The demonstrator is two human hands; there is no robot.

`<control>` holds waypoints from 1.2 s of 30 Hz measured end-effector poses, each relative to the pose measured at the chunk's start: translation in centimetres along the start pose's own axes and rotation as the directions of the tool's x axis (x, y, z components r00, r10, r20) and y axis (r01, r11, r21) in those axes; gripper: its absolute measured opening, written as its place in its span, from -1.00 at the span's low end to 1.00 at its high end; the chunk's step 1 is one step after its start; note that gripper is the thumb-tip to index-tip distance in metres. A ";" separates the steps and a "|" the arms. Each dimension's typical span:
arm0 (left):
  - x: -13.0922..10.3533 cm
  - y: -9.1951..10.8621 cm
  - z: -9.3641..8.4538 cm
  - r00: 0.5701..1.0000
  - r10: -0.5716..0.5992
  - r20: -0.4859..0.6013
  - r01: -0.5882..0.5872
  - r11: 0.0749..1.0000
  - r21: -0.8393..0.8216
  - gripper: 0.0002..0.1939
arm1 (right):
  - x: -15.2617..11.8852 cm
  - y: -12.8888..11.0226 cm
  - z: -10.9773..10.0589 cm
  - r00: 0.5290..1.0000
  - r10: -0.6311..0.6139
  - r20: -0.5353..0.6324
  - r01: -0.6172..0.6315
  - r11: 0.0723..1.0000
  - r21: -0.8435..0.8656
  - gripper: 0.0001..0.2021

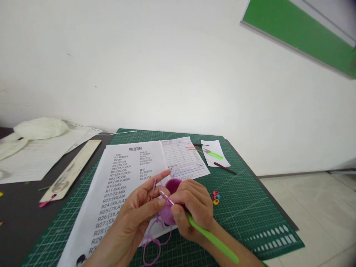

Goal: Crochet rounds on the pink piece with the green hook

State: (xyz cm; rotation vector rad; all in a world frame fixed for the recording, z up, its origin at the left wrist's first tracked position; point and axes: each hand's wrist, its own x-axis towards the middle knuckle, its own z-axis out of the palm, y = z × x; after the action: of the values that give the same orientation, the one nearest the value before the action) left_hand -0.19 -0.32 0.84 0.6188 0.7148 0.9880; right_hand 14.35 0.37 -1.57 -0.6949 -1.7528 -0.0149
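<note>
A purple crochet piece (167, 214), rounded with an open top, is held between my two hands over the printed sheet. My left hand (141, 207) pinches the piece's near edge, its index finger raised with purple yarn (151, 243) running over it. Loops of that yarn hang below the piece. My right hand (193, 207) is closed around a crochet hook with a green handle (213, 239). The hook's metal tip is at the edge of the piece, near my left thumb. Part of the piece is hidden behind my fingers.
On the green cutting mat (233, 200) lie a pattern sheet (111, 178), a form (183, 155), a green cutter (213, 154), a dark red stick (225, 168) and small coloured stitch markers (216, 197). A ruler (73, 167) and a whitish bundle (41, 128) are at the left.
</note>
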 end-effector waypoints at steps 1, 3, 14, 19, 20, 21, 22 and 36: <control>0.0 0.1 0.0 1.000 -0.005 0.012 0.005 1.000 -0.002 -0.49 | 0.1 -0.1 -0.3 1.000 0.008 0.022 -0.009 1.000 0.020 -0.69; -0.1 0.2 -0.1 1.000 -0.015 0.026 0.015 1.000 0.004 -0.49 | 0.2 -0.2 -0.8 0.998 0.019 0.056 -0.023 0.998 0.060 -0.67; -0.1 0.4 -0.3 0.997 -0.061 0.053 0.058 0.997 0.060 -0.51 | 1.3 -0.7 -3.0 0.968 0.179 0.175 -0.205 0.969 0.139 -0.66; 0.0 0.4 -0.3 0.996 -0.050 0.068 0.045 0.996 0.073 -0.51 | 1.5 -0.4 -3.5 0.934 0.245 0.259 -0.312 0.913 0.261 -0.59; 0.0 0.4 -0.3 0.997 -0.044 0.071 0.039 0.996 0.076 -0.51 | 1.4 -0.3 -3.5 0.934 0.251 0.255 -0.321 0.902 0.290 -0.58; 0.0 0.3 -0.3 0.997 -0.039 0.072 0.033 0.996 0.082 -0.51 | 1.3 -0.3 -3.4 0.933 0.259 0.249 -0.331 0.890 0.314 -0.57; 0.0 0.3 -0.2 0.997 -0.032 0.071 0.026 0.996 0.088 -0.52 | 1.2 -0.3 -3.3 0.932 0.271 0.241 -0.342 0.880 0.330 -0.55; 0.1 -0.7 -0.4 0.994 0.083 0.070 -0.095 0.978 0.185 -0.49 | 0.5 -0.6 -1.8 0.997 0.046 0.069 -0.040 0.995 -0.087 -0.82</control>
State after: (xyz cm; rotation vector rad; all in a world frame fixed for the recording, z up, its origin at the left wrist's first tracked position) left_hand -0.12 -0.49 0.01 0.8497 0.7355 0.9858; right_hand 15.62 -0.54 -0.40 -0.8038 -1.8126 -0.0363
